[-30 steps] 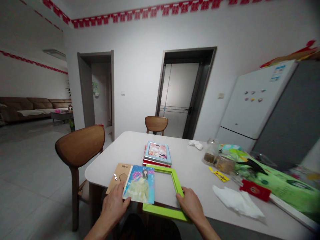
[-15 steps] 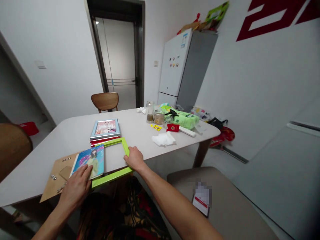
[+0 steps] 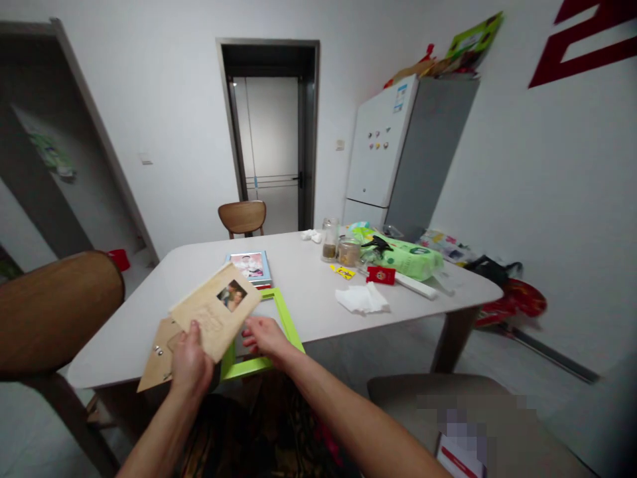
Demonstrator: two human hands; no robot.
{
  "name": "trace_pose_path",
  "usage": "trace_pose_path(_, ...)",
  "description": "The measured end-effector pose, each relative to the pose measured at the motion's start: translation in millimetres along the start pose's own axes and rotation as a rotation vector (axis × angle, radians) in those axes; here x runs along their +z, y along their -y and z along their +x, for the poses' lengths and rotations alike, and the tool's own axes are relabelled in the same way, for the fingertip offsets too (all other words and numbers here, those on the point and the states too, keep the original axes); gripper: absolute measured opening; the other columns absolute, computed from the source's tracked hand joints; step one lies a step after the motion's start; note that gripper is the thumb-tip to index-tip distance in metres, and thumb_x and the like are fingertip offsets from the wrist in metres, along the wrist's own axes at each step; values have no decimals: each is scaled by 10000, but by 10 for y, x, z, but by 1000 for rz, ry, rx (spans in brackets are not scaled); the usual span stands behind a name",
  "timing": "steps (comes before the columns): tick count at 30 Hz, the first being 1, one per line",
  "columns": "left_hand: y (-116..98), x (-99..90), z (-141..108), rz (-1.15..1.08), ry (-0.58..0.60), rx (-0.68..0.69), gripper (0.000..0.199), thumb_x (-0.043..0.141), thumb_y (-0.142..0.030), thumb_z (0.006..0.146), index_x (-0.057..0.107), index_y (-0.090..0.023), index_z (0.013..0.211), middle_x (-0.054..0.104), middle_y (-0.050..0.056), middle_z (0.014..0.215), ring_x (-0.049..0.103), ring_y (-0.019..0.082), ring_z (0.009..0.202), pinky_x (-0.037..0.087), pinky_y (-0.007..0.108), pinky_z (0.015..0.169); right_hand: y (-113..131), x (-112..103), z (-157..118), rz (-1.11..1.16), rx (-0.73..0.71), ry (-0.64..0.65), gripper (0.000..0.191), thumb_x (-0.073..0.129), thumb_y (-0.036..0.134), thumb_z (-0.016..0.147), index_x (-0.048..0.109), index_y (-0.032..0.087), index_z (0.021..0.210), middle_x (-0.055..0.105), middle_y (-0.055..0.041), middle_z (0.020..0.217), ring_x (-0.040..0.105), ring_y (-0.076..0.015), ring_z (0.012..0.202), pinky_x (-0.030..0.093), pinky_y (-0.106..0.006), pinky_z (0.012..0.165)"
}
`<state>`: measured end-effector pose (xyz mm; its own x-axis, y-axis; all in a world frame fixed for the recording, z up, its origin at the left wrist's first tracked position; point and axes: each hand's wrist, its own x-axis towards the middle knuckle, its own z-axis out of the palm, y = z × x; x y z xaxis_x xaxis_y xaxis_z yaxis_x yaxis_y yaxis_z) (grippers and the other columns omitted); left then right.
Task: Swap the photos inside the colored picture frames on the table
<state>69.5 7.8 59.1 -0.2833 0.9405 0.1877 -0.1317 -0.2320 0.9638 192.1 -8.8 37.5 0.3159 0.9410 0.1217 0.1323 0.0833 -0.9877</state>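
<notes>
A tan booklet or card with a small photo on its face is gripped at its lower edge by my left hand, thumb on top. My right hand hovers just right of it with fingers curled; whether they hold anything is hidden. Beneath both lies a lime green frame at the table's front edge, partly covered by the booklet. To the left, a brown backing board with metal clips lies partly behind my left hand. A light blue picture frame tops a stack behind the booklet.
On the white table stand glass jars, a crumpled tissue, a red card and a green package. Wooden chairs stand behind and at the left; a grey seat is at the right.
The view has turned left. My left hand has lifted the booklet, whose tan side now shows instead of the blue picture. My right hand has let go of the green frame.
</notes>
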Motion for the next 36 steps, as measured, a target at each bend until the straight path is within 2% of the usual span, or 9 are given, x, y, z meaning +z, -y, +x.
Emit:
trace_pose_path(2, 56, 132, -153, -53, 82, -40, 240, 310, -149, 846, 545, -123, 884, 659, 68, 774, 624, 170, 783, 480, 323, 752, -11, 122, 29, 163, 32, 11, 235, 361, 294, 752, 544, 150, 783, 626, -32, 659, 586, -131, 604, 470, -274, 555)
trace_pose_path(4, 110, 192, -227, -84, 151, -63, 234, 318, -155, 840, 539, -114, 905, 657, 95, 826, 616, 183, 830, 480, 326, 758, -17, 120, 82, 289, 54, -14, 227, 345, 279, 744, 512, 171, 854, 642, -28, 733, 596, -124, 635, 472, -248, 552)
trace_pose_path(6, 169, 161, -215, -84, 223, -76, 205, 389, -172, 814, 535, -110, 944, 649, 109, 881, 603, 195, 870, 468, 330, 782, -19, 1, 156, 357, 83, -34, 216, 381, 260, 707, 500, 184, 870, 649, -20, 755, 600, -129, 649, 474, -242, 560)
trace_pose_path(8, 244, 61, -146, -52, 266, -81, 256, 457, -177, 779, 506, -113, 1022, 621, 123, 971, 578, 203, 928, 446, 333, 814, -30, -181, 238, 362, 127, -29, 207, 428, 226, 658, 510, 182, 843, 654, -14, 706, 600, -140, 612, 473, -251, 551)
trace_pose_path(12, 404, -169, -51, 103, 323, -35, 397, 530, -142, 696, 471, -126, 1088, 548, 137, 1104, 505, 214, 1035, 380, 349, 888, -117, -461, 366, 241, 212, -10, 236, 441, 150, 595, 553, 151, 804, 644, -21, 588, 590, -148, 534, 454, -242, 499)
trace_pose_path(18, 492, -271, -212, 420, 529, 135, 413, 592, -109, 568, 572, -139, 980, 498, 125, 1180, 410, 244, 1121, 247, 361, 984, -283, -428, 436, -42, 253, 32, 264, 420, 152, 604, 612, 119, 782, 646, -42, 555, 590, -153, 514, 429, -217, 463)
trace_pose_path(24, 464, -304, -262, 628, 675, 242, 439, 586, -186, 618, 527, -112, 1047, 409, 144, 1265, 315, 239, 1190, 214, 364, 1006, -296, -434, 433, -290, 224, 56, 277, 414, 165, 628, 647, 111, 768, 662, -61, 595, 609, -166, 596, 425, -198, 506)
trace_pose_path(29, 426, -325, -259, 724, 721, 280, 437, 563, -216, 657, 495, -117, 1077, 386, 148, 1280, 301, 238, 1199, 219, 375, 1004, -331, -457, 406, -380, 193, 80, 335, 352, 191, 691, 631, 91, 848, 669, -67, 648, 612, -157, 602, 436, -206, 508)
trace_pose_path(36, 386, -343, -241, 784, 781, 337, 360, 562, -201, 681, 516, -131, 1032, 404, 138, 1260, 302, 232, 1196, 232, 356, 999, -295, -409, 443, -588, 137, 33, 313, 371, 229, 711, 638, 94, 803, 675, -97, 748, 610, -162, 658, 406, -194, 517)
